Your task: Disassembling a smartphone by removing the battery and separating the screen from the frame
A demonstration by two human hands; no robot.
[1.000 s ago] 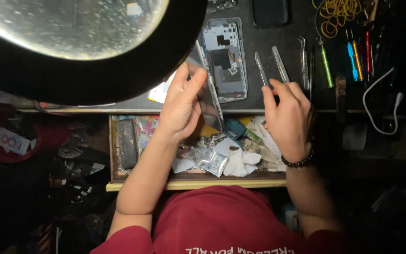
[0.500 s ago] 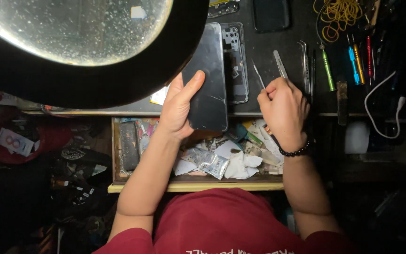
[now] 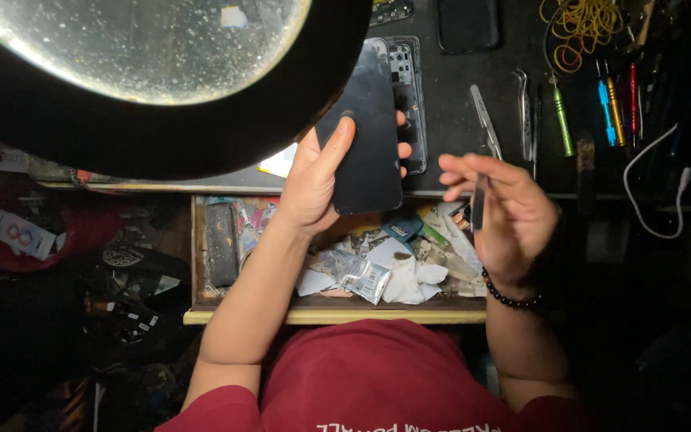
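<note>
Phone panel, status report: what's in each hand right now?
Left hand grips dark phone panel, lifted above opened phone body. Right hand pinches thin tool. Open drawer below, cluttered.

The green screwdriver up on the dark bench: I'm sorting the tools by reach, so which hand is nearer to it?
Right. The right hand is just below and left of the green screwdriver, not touching. The left hand is farther left, holding the dark phone panel.

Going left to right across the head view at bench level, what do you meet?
Round lamp → left hand → dark phone panel → opened phone body → right hand → green-handled tool → blue-handled tool → white cable.
</note>
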